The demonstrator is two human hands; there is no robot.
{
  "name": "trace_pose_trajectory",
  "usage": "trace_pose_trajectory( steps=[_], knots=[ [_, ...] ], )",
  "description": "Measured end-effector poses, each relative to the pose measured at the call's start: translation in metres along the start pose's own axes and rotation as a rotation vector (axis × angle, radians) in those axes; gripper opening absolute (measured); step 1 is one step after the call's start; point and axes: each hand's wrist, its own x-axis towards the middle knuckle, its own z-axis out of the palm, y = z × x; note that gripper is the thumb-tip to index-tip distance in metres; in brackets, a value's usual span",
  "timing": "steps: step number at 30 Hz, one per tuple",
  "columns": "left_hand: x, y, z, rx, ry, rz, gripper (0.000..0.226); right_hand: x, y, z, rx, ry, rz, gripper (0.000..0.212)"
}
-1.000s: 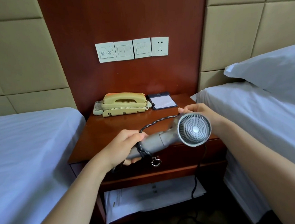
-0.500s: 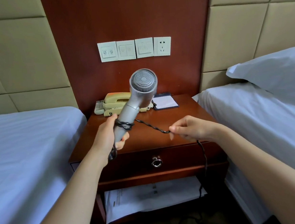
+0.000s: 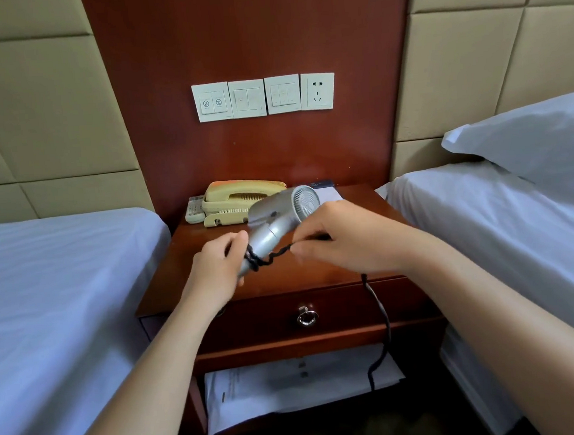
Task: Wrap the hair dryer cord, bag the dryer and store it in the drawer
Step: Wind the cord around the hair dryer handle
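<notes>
- Left bed (image 3: 61, 286): white sheet, well off to the left of the left hand.
- Left hand (image 3: 214, 271): fingers curled round the low end of the dryer's handle, gripping it above the front of the nightstand (image 3: 317, 273).
- Remote (image 3: 194, 212) and phone (image 3: 239, 200): beyond the left hand, side by side at the back of the nightstand.
- Switches (image 3: 245, 98): three plates on the wood panel, high above both hands.
- Dryer (image 3: 278, 214): silver, held in the air between the hands. It is tilted, with the handle down in the left hand and the head up beside the right hand's knuckles, round grille toward the camera.
- Cord (image 3: 271, 258): black and twisted. A few turns sit on the handle just by the left fingers, and a short stretch runs across to the right fingertips. The rest drops from under the right hand, past the drawer front, to the shelf below.
- Drawer (image 3: 348, 310): under both hands, pushed in, ring pull (image 3: 307, 317) at its middle.
- Papers (image 3: 292, 388): white sheets on the shelf beneath the drawer.
- Right hand (image 3: 342, 244): thumb and fingers pinch the cord, palm down, close to the left hand.
- Notepad (image 3: 328, 191): beyond the right hand, mostly hidden by the dryer's head.
- Socket (image 3: 318, 91): just right of the switches.
- Right bed (image 3: 486, 236): right of the right forearm, with a pillow (image 3: 530, 143) on it.
</notes>
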Motion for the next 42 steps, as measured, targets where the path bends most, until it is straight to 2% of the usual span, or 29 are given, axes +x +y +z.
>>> trace_pose_trajectory(
  steps=[3,5,10,13,16,18,20,22,26,29,32,35,38,40,41,42],
  knots=[
    [-0.005,0.005,0.001,0.125,-0.093,0.122,0.047,0.001,0.003,-0.004,-0.107,0.162,0.001,0.03],
    [-0.009,0.008,0.001,0.126,-0.216,0.16,0.05,0.001,0.005,-0.004,-0.161,0.232,-0.003,0.03],
    [-0.017,0.015,0.001,0.105,-0.478,0.198,0.069,-0.001,-0.002,0.005,-0.276,0.259,-0.007,0.028],
    [-0.02,0.022,0.004,0.157,-0.541,0.236,0.058,-0.001,-0.004,0.008,-0.306,0.277,-0.026,0.032],
    [-0.024,0.033,0.005,0.312,-0.539,0.21,0.031,-0.003,-0.014,0.016,-0.359,0.296,-0.142,0.035],
    [-0.027,0.036,0.004,0.414,-0.533,0.207,0.034,-0.003,-0.02,0.018,-0.382,0.278,-0.164,0.034],
    [-0.027,0.036,0.003,0.462,-0.55,0.22,0.027,-0.002,-0.016,0.013,-0.3,0.229,-0.112,0.032],
    [-0.026,0.033,0.002,0.471,-0.549,0.221,0.021,-0.003,-0.003,0.006,-0.117,0.174,-0.047,0.035],
    [-0.024,0.031,-0.003,0.461,-0.52,0.178,0.023,-0.004,0.032,-0.003,0.212,0.073,0.073,0.043],
    [-0.021,0.023,-0.005,0.297,-0.564,0.144,0.028,-0.006,0.056,-0.009,0.339,0.102,0.154,0.042],
    [-0.021,0.021,-0.001,0.076,-0.633,0.096,0.039,-0.009,0.072,-0.007,0.359,0.16,0.189,0.044],
    [-0.023,0.025,0.005,-0.129,-0.716,0.034,0.037,-0.013,0.086,0.0,0.39,0.16,0.247,0.042],
    [-0.028,0.031,0.002,-0.356,-0.777,0.061,0.031,-0.017,0.095,0.002,0.571,0.116,0.258,0.048],
    [-0.024,0.036,0.006,-0.383,-0.717,0.026,0.033,-0.019,0.099,0.004,0.696,0.197,0.378,0.073],
    [-0.013,0.035,0.009,-0.309,-0.632,-0.048,0.036,-0.02,0.101,0.006,0.761,0.245,0.389,0.076],
    [-0.006,0.025,0.008,-0.256,-0.587,-0.106,0.038,-0.021,0.106,0.009,0.793,0.222,0.334,0.068]
  ],
)
